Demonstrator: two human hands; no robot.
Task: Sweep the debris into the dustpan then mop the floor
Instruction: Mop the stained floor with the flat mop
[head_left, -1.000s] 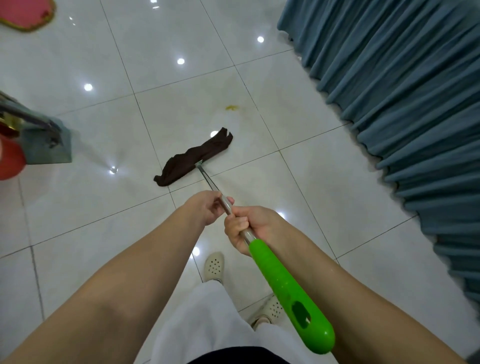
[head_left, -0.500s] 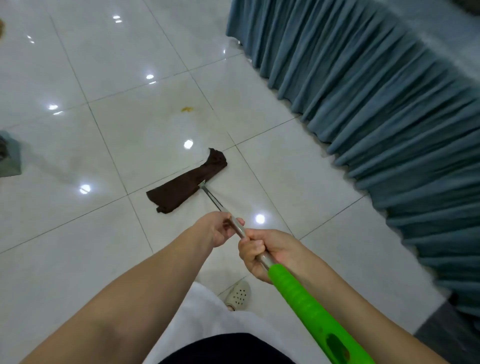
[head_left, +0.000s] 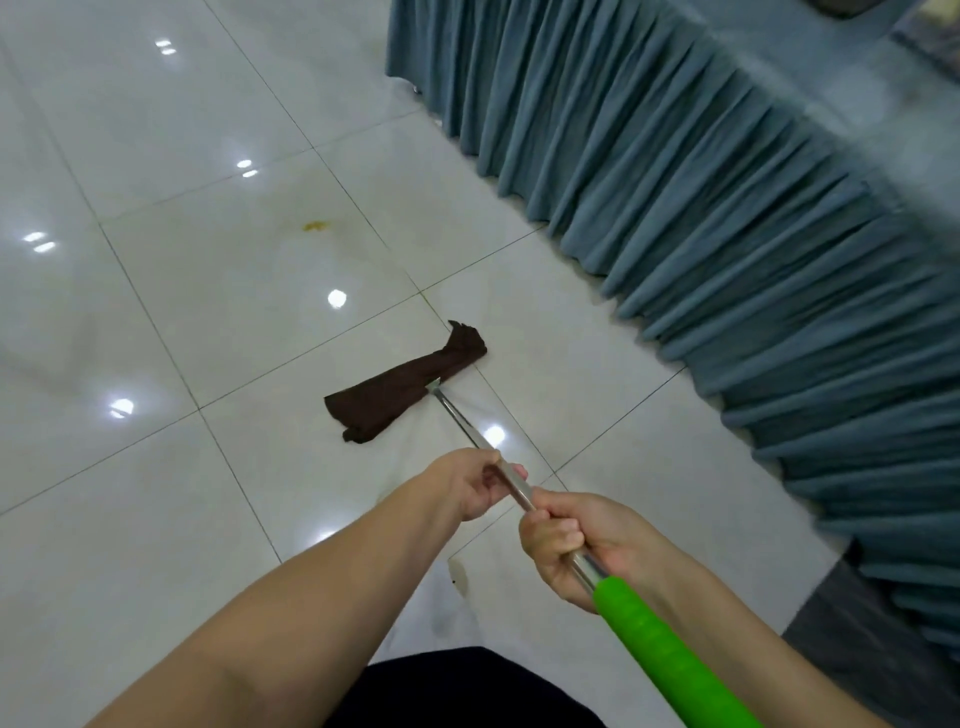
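Brown mop cloth (head_left: 405, 391) looks limp and light, lying flat on the glossy floor (head_left: 156, 519) near the table skirt (head_left: 727, 260). Left hand (head_left: 470, 486) and right hand (head_left: 566, 540) clench the stiff steel pole (head_left: 457, 415), a sensible grab spot.

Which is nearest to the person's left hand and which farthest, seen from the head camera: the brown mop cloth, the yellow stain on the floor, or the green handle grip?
From the left hand:
1. Green handle grip, just behind, past the right hand.
2. Brown mop cloth, ahead on the floor.
3. Yellow stain, farther ahead, to the left.
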